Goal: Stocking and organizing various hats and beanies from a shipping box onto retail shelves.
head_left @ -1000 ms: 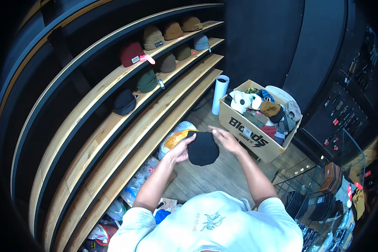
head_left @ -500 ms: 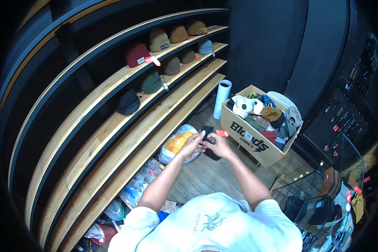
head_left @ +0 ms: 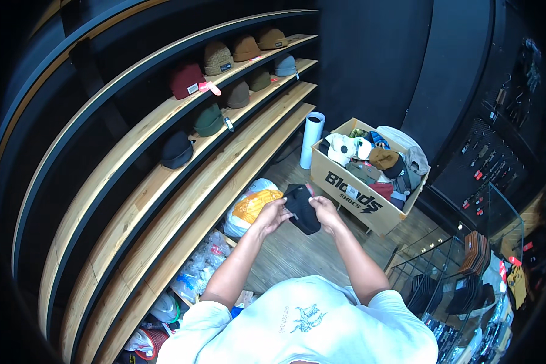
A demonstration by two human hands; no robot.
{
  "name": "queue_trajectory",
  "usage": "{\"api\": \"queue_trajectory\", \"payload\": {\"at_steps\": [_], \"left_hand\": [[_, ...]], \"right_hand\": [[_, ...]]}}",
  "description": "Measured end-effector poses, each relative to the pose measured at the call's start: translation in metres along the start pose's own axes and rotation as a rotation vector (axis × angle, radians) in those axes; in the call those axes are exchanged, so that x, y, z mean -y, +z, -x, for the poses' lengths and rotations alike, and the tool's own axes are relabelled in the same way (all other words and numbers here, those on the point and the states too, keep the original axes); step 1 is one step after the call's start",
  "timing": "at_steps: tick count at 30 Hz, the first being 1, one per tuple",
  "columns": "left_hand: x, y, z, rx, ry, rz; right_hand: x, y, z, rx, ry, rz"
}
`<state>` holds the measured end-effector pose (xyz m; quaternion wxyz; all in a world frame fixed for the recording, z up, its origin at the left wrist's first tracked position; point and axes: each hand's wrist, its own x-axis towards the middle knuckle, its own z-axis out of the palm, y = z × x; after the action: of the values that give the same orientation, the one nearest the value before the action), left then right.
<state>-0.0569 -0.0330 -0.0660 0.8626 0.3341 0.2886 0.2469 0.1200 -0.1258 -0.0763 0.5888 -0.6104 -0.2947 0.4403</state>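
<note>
The black beanie (head_left: 304, 213) was up between the person's two hands, above the wooden floor (head_left: 285, 259). The right hand (head_left: 325, 213) pinched its upper right edge between thumb and fingers. The left hand (head_left: 272, 216) stood at its left edge with half-curled fingers; whether these gripped the cloth or only touched it could not be told.

Beyond the hands, a plastic bag (head_left: 253, 205), white and orange, lay on the floor near the lowest shelf (head_left: 232, 189). To its right stood an open carton (head_left: 321, 167) heaped with headwear, a white cap (head_left: 340, 149) and a brown cap (head_left: 384, 159) among it. A white roll (head_left: 310, 145) stood upright just beside the carton. On the left, a maroon beanie (head_left: 187, 80) sat on a higher shelf, above a green beanie (head_left: 208, 120).
</note>
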Motion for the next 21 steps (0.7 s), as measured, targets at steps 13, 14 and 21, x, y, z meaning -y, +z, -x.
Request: {"api": "queue_trajectory", "payload": {"at_steps": [13,14,21], "left_hand": [[-0.009,0.009,0.027,0.103,0.17,-0.026],[-0.011,0.011,0.03,0.069,0.239,-0.139],[-0.004,-0.001,0.022,-0.183,0.523,-0.763]], "right_hand": [[0.014,-0.01,0.008,0.321,0.355,-0.601],[0.016,-0.01,0.007,0.254,0.357,-0.563],[0.043,-0.002,0.025,0.165,0.186,-0.114]]}}
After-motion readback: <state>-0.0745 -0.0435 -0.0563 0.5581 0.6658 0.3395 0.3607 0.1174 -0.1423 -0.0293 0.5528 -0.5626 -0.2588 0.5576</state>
